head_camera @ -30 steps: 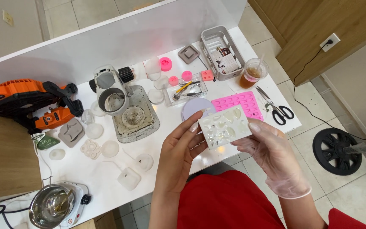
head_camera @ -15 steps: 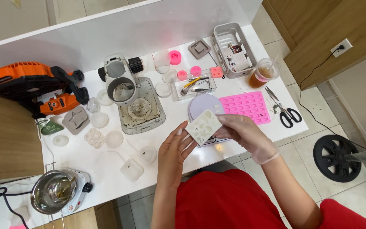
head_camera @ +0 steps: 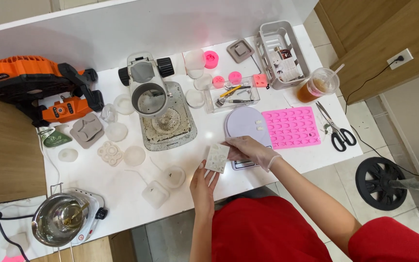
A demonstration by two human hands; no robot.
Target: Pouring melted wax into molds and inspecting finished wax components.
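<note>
Resting low over the white table (head_camera: 98, 179), a small white mould (head_camera: 217, 157) with shallow cavities is pinched between both hands. The bare left hand (head_camera: 203, 182) grips its lower edge from beneath, while the gloved right hand (head_camera: 247, 148) clasps its right side. Just beside it sits a lilac scale (head_camera: 244, 123), then a pink silicone mould (head_camera: 292, 127) and scissors (head_camera: 336, 128).

Two hands, one gloved (head_camera: 248, 149) and one bare (head_camera: 203, 182), are seen on one white mould (head_camera: 217, 157). One pink mould tray (head_camera: 292, 127), one pair of scissors (head_camera: 334, 128) and one drink cup (head_camera: 316, 85) are counted.
</note>
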